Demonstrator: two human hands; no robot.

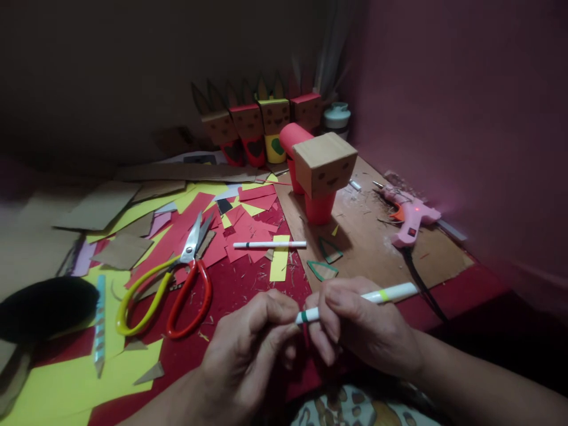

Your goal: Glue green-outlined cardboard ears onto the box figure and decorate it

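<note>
My right hand (355, 313) is closed around a white marker (402, 291) with a dark green band near one end and a yellow-green band farther back. The green-banded end points left and meets the fingertips of my left hand (261, 337). Those fingers are pinched together, and what lies between them is hidden. Just beyond my hands are two pointed cardboard pieces edged in green, the nearer ear shape (322, 270) and the farther one (331, 249). Behind them stands a box-headed cardboard figure (326, 165) with a drawn face and red body.
Open scissors (189, 254), a pencil (100, 325) and a second white marker (270, 244) lie among paper scraps (213, 225). A pink glue gun (410, 213) with its cord is at the right. Several eared figures (255, 127) line the back. A black fuzzy object (48, 307) is left.
</note>
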